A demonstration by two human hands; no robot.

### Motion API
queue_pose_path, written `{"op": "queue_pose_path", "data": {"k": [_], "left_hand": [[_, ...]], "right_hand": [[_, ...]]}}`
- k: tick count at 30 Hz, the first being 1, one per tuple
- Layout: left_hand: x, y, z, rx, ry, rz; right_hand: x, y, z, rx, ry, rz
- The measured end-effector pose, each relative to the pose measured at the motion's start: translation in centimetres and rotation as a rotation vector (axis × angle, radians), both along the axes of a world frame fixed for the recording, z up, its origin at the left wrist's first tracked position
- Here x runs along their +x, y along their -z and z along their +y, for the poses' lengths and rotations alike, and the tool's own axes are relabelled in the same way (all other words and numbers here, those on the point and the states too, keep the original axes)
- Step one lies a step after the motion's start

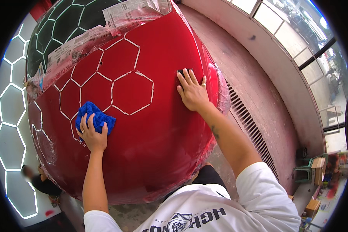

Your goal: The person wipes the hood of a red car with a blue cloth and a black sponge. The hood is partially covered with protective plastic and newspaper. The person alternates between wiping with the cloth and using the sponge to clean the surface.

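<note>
Hexagonal light strips glowed along the wall, well left of the left hand's fingers, with a co-worker lower on that same side. Those fingers, half curled, held a bunched blue cloth against a red car panel; newspaper bordered dark glass beyond them. Farther right, the right hand's fingers lay nearly straight, slightly parted, over a mostly hidden black object on the panel; whether they gripped it could not be told. Right of them ran a floor drain.
</note>
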State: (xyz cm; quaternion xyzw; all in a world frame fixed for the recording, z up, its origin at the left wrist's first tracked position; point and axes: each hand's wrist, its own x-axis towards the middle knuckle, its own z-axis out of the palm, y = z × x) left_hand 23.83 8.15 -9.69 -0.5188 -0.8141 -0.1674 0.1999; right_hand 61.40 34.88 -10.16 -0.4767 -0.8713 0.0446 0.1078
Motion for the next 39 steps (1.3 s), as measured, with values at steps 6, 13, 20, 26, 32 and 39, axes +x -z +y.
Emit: {"op": "queue_pose_path", "data": {"k": [6,13,20,26,32,39], "left_hand": [[0.1,-0.9,0.2,-0.014,0.009,-0.031],[0.3,-1.6,0.9,-0.002,0.037,-0.017],[0.1,-1.1,0.1,-0.003,0.028,0.002],[0.2,-0.5,0.2,0.014,0.014,0.053],[-0.3,0.1,-0.5,0.036,-0.013,0.08],[0.1,-0.4,0.0,-0.022,-0.054,0.013]], "right_hand": [[-7.9,-4.7,21.7,-0.004,-0.057,-0.102],[-13.2,-4.9,38.2,0.096,-0.068,-0.019],[-9.9,-3.5,32.2,0.091,-0.122,-0.027],[1.0,-1.0,9.4,0.008,-0.075,0.009],[7.1,5.0,-18.1,-0.073,0.038,0.099],[8.9,10.6,-32.4,-0.207,0.079,0.134]]}}
